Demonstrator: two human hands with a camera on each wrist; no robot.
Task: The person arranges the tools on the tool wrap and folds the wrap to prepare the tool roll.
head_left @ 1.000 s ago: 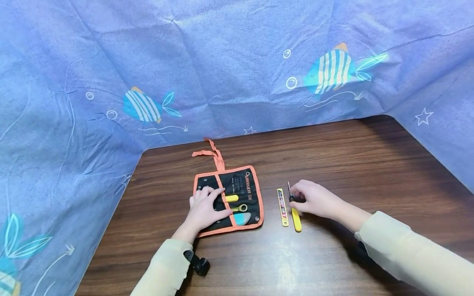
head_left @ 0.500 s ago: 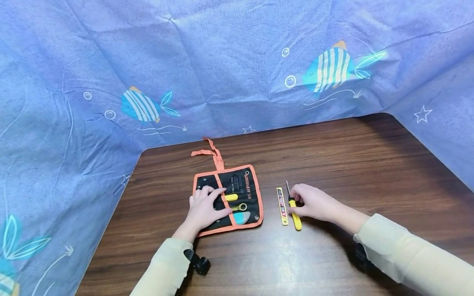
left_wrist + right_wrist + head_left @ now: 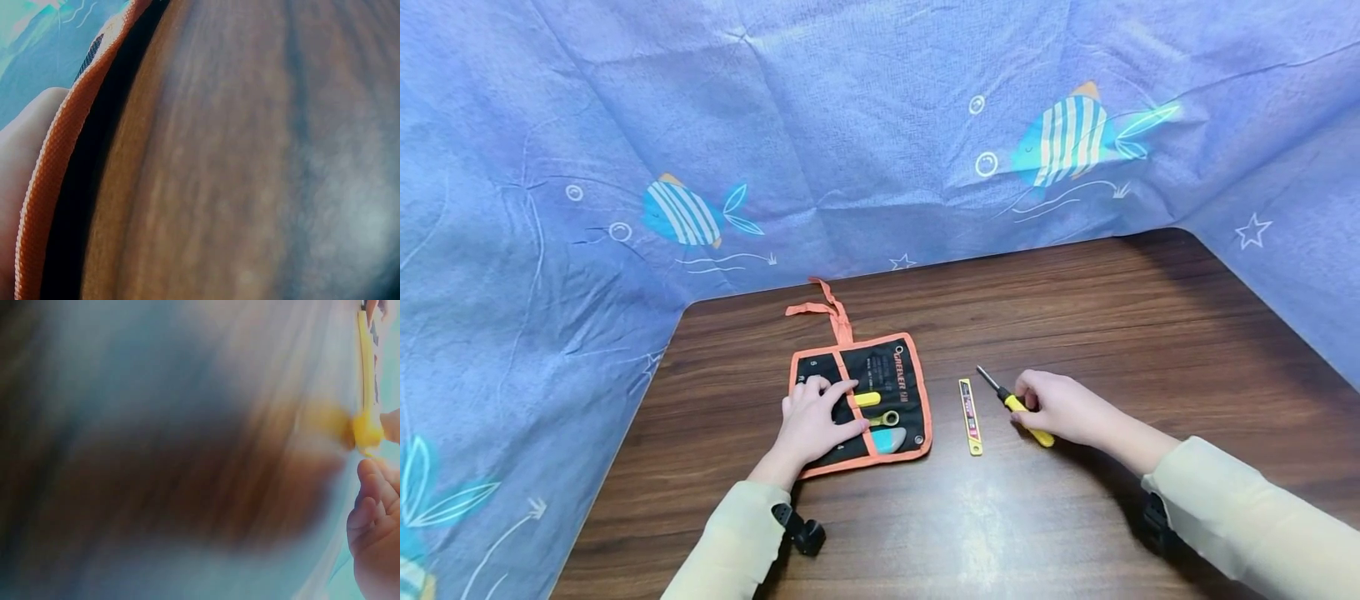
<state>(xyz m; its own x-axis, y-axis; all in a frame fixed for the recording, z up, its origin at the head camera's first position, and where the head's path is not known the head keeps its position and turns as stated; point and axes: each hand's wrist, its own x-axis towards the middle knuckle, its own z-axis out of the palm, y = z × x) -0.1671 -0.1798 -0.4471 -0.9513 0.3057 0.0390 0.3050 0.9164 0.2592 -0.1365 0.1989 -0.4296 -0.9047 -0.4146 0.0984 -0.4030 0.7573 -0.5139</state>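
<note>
A black tool pouch with orange trim [image 3: 923, 398] lies unrolled at the left of the table. My left hand [image 3: 808, 422] rests on it, thumb and forefinger spread at the orange pocket band. From the pocket stick out a yellow end [image 3: 868, 399], a ring spanner [image 3: 891, 417] and a turquoise-and-grey rounded piece [image 3: 889, 440]. My right hand [image 3: 1060, 408] pinches a screwdriver [image 3: 1013, 404] by its yellow handle, the metal shaft slanting up and left. In the right wrist view, the yellow handle [image 3: 367, 428] appears beside the fingers at the right edge.
Between pouch and screwdriver lies a flat yellow labelled strip [image 3: 972, 421] with a hole at its near end. Orange ties [image 3: 839, 321] trail from the pouch's far edge. A blue fish-print cloth [image 3: 865, 150] hangs behind the brown wooden table [image 3: 1105, 308].
The screwdriver, first lying nearly parallel beside the yellow strip, has moved right in my right hand's pinch and turned so its shaft slants left. My left hand stays on the pouch.
</note>
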